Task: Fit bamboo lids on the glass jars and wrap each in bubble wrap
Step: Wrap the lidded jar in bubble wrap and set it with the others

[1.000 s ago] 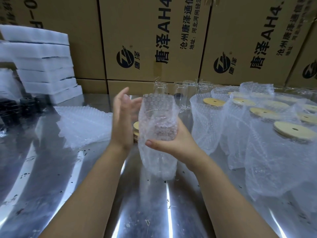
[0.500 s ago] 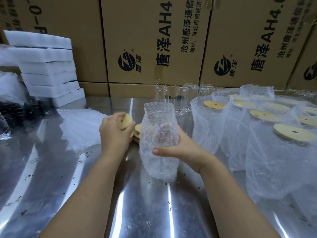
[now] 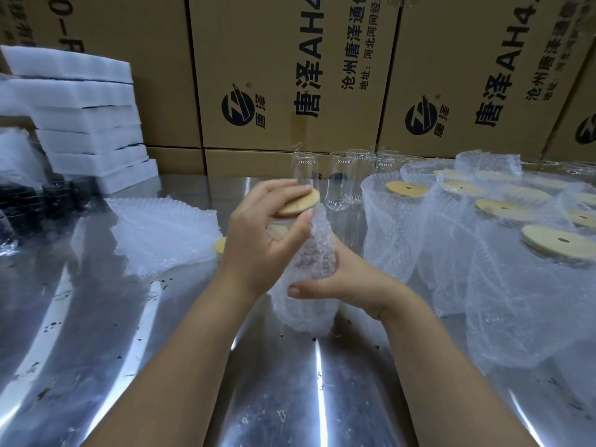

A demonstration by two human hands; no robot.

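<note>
A glass jar in a bubble wrap sleeve [image 3: 306,285] stands tilted at the middle of the steel table [image 3: 113,333]. My right hand [image 3: 342,282] grips its middle from the right. My left hand [image 3: 261,233] holds a round bamboo lid [image 3: 301,200] right over the jar's mouth, fingers curled round its rim. The loose top of the wrap sticks up beside the lid. A small stack of bamboo lids [image 3: 220,245] peeks out behind my left wrist.
Several wrapped, lidded jars [image 3: 483,240] crowd the right side. Bare glass jars [image 3: 338,179] stand at the back. A pile of bubble wrap bags [image 3: 164,230] lies left of centre. White foam trays [image 3: 87,124] and black items [image 3: 35,201] sit far left; cardboard boxes [image 3: 290,75] wall the back.
My left hand picked a bamboo lid off the stack and carried it up and right onto the jar's mouth. My right hand kept its hold on the wrapped jar.
</note>
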